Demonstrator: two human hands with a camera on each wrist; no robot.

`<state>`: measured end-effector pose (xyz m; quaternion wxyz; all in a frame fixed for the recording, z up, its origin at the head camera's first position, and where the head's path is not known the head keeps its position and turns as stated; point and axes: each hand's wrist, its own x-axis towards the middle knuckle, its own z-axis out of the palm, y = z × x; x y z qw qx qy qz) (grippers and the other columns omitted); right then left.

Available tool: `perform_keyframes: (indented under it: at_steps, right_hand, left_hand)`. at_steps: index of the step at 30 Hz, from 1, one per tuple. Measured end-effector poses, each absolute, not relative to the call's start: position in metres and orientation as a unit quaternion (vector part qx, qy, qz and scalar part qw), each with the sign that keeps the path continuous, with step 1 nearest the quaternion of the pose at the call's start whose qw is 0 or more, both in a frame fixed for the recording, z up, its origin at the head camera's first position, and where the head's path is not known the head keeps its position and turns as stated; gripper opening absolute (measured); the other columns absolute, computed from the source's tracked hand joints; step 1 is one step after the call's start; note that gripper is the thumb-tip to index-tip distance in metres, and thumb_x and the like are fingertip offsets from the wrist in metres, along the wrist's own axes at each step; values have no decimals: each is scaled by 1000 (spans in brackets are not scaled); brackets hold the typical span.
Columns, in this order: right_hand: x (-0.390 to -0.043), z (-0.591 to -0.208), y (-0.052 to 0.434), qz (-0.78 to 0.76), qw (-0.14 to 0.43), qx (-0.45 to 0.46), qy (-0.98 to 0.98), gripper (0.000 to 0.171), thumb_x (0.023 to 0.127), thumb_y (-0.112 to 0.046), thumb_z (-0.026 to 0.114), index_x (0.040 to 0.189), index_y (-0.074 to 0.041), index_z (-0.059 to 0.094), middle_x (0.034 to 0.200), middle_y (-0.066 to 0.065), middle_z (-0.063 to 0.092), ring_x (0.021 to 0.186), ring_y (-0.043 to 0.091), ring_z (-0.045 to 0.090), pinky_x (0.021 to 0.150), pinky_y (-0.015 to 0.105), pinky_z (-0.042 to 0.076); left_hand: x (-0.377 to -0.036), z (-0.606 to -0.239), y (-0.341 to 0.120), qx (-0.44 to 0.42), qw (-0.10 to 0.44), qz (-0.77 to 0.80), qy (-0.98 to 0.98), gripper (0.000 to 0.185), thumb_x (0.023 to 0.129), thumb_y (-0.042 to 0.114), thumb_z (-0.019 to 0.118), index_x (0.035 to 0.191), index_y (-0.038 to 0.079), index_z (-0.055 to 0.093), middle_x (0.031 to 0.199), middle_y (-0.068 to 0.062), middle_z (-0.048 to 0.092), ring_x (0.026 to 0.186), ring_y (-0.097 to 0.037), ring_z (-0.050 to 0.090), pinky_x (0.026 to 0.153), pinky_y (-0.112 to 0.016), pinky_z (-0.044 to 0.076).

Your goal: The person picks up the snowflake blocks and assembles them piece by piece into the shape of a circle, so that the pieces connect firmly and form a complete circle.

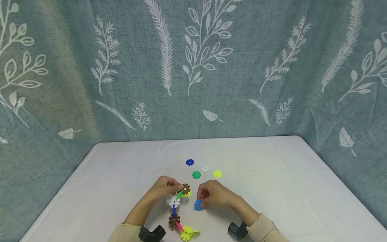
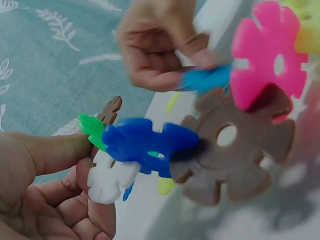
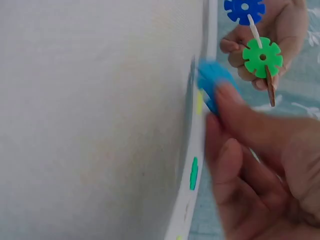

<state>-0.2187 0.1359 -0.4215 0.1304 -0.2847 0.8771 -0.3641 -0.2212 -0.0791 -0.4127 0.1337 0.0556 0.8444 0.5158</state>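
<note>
My left hand (image 1: 165,187) pinches the top end of a chain of slotted plastic flower discs, near its brown disc (image 1: 186,189). Down the chain come a green disc (image 3: 262,57), a white disc (image 2: 112,182), a dark blue disc (image 2: 135,137), another brown disc (image 2: 250,167), a pink disc (image 2: 262,57) and a yellow disc (image 1: 185,233) with a yellow-green piece (image 1: 196,232) joined on. Between thumb and fingers, my right hand (image 1: 216,194) holds a loose light blue disc (image 1: 198,205), apart from the chain in the head view.
Farther back on the white table (image 1: 257,174) lie a blue disc (image 1: 189,162), a green disc (image 1: 196,175), a clear or white disc (image 1: 205,169) and a yellow disc (image 1: 217,173). Another yellow piece (image 1: 188,194) shows just under the brown disc. A patterned curtain (image 1: 133,74) stands behind.
</note>
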Motion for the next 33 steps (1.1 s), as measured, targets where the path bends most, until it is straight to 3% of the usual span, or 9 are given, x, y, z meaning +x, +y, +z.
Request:
perform_keyframes:
  at_steps: [6,14,22,27,33]
  right_hand:
    - [-222,-421,136,-399,-9,-250,882,6,77,-5,71,79,-8,67,72,-2,65,66,4,56,61,18,46]
    - [-222,-419,130,-422,-71,-270,862,5,76,-4,72,75,-5,67,73,2,67,67,4,60,62,18,49]
    - [-218,-418,119,-373,-176,-281,866,17,70,4,74,66,-6,60,66,3,62,57,1,49,51,15,42]
    - [-217,-420,115,-351,-197,-286,869,21,66,7,74,64,-6,58,64,2,61,57,5,53,52,15,42]
    - [-216,-418,113,-307,-189,-321,876,17,71,1,74,67,-9,61,67,-1,62,61,7,56,55,13,43]
  left_hand:
    - [-223,-415,-78,75,137,542,826,19,85,12,62,85,-7,64,72,0,65,68,-10,56,68,-26,48]
    - [-221,-414,-73,57,126,564,814,19,83,11,64,84,-8,65,73,-3,68,67,-8,58,68,-26,48]
    - [-212,-412,-62,-18,70,584,809,15,79,7,67,77,-8,65,70,-4,65,64,-10,55,61,-24,45]
    - [-207,-413,-55,-31,42,586,809,13,78,4,67,74,-8,64,70,-5,65,62,-9,54,59,-24,44]
    - [-202,-414,-59,-3,14,559,829,12,77,4,69,71,-6,66,66,-7,66,58,-8,54,56,-23,44]
